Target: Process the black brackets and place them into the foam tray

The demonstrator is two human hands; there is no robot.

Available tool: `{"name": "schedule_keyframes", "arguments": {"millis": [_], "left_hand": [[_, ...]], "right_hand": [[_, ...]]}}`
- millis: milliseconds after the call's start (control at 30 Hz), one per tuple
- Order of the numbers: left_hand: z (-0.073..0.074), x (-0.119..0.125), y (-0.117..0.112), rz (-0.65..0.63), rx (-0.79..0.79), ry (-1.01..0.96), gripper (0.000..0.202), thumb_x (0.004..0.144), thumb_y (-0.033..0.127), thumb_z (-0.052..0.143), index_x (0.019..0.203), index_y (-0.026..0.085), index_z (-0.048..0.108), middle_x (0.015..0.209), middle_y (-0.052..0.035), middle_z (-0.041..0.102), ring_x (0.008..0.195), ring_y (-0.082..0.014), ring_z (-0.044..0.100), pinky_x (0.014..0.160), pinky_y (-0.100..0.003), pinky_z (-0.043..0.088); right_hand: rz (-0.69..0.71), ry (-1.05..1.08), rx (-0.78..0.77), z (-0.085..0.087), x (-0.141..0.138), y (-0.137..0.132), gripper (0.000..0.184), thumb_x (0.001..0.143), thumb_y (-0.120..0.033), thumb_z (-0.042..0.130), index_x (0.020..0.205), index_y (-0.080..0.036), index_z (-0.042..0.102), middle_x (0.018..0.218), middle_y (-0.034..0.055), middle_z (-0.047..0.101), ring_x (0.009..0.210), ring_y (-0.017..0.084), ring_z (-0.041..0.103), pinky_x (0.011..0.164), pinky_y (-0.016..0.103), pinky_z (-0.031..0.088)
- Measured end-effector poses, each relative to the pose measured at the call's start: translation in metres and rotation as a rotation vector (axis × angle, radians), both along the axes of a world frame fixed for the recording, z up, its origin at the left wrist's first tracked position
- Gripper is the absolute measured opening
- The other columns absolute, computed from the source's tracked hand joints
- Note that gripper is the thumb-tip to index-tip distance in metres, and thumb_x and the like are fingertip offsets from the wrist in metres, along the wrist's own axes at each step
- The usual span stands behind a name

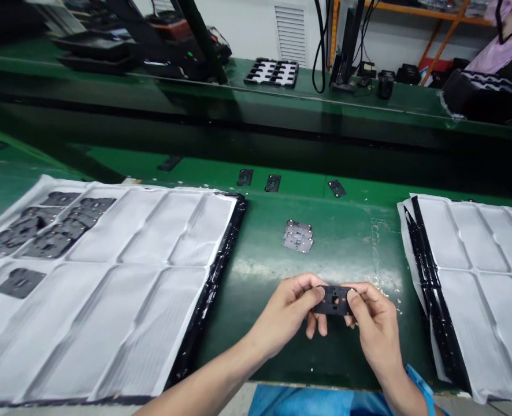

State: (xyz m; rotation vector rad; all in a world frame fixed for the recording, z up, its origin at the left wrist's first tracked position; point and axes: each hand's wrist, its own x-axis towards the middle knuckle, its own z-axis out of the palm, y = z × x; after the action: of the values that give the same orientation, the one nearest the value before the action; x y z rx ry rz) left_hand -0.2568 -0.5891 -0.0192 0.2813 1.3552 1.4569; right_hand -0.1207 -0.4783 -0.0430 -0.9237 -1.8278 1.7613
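Both hands hold one flat black plastic plate (334, 307) with a square hole in its middle, above the green bench near its front edge. My left hand (291, 312) pinches its left end, thumb on top. The right end sits between thumb and fingers of my right hand (374, 323). Just beyond the hands, a small overlapping pile of similar plates (298, 236) lies on the bench. To the left, a white-lined tray (152, 289) carries several dark plates (59, 231) in its far-left compartments.
A second white-lined tray (490, 254) lies at the right. Loose plates (273, 183) are spread along the green strip (301, 188) behind the bench. A raised shelf (256, 104) crosses the back, bearing a black-and-white tray (272, 73). A green post (56, 144) slants at the left.
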Motion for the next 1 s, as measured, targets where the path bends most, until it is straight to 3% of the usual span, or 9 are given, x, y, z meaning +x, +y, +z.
{"name": "schedule_keyframes", "arguments": {"millis": [233,367,533,667,833,1000], "left_hand": [[-0.005,-0.002,-0.001,0.046,-0.033,-0.087,0.019,0.081,0.034,0.065,0.076,0.015,0.065,0.049,0.0029,0.059,0.039,-0.0074,0.052,0.038,-0.015,0.027],[-0.006,-0.011,-0.009,-0.016,-0.042,-0.051,0.024,0.083,0.039,0.065,0.08,0.015,0.067,0.051,0.0029,0.058,0.042,-0.0085,0.052,0.042,-0.017,0.031],[-0.008,-0.056,-0.021,-0.154,-0.157,0.49,0.03,0.094,0.044,0.058,0.095,0.015,0.066,0.054,0.0029,0.062,0.044,-0.0107,0.052,0.046,-0.019,0.037],[-0.023,-0.094,-0.012,-0.089,-0.235,0.82,0.019,0.096,0.031,0.053,0.105,0.016,0.06,0.073,0.0014,0.065,0.052,-0.0137,0.063,0.049,-0.022,0.045],[-0.038,-0.104,0.002,-0.087,-0.314,1.073,0.008,0.094,0.018,0.057,0.099,0.019,0.062,0.092,-0.0017,0.063,0.06,-0.0142,0.064,0.068,-0.031,0.054],[-0.027,-0.115,0.003,-0.137,-0.427,1.298,0.018,0.096,0.022,0.062,0.114,0.021,0.064,0.112,-0.006,0.063,0.08,-0.0209,0.069,0.085,-0.038,0.055]], "right_hand": [[0.064,0.016,0.211,-0.005,0.006,-0.009,0.022,0.103,-0.032,0.06,0.101,-0.019,0.078,0.075,0.0042,0.071,0.06,0.017,0.066,0.057,0.026,0.054],[0.131,0.031,0.255,-0.011,0.007,-0.012,0.02,0.104,-0.027,0.058,0.106,-0.022,0.077,0.08,0.0041,0.072,0.069,0.018,0.068,0.062,0.027,0.056],[0.177,-0.005,0.301,-0.022,0.008,-0.006,0.025,0.103,-0.026,0.059,0.125,-0.021,0.071,0.095,0.0065,0.076,0.075,0.018,0.07,0.068,0.026,0.058],[0.23,-0.025,0.395,-0.028,0.008,-0.001,0.021,0.104,-0.024,0.056,0.11,-0.021,0.075,0.089,0.0057,0.075,0.076,0.018,0.071,0.064,0.024,0.055],[0.266,-0.033,0.439,-0.035,0.009,0.0,0.021,0.105,-0.024,0.055,0.106,-0.021,0.076,0.083,0.0041,0.072,0.068,0.018,0.067,0.058,0.024,0.051],[0.212,-0.064,0.418,-0.04,0.009,-0.003,0.023,0.105,-0.028,0.055,0.101,-0.021,0.076,0.081,0.004,0.071,0.065,0.018,0.065,0.057,0.024,0.05]]}}
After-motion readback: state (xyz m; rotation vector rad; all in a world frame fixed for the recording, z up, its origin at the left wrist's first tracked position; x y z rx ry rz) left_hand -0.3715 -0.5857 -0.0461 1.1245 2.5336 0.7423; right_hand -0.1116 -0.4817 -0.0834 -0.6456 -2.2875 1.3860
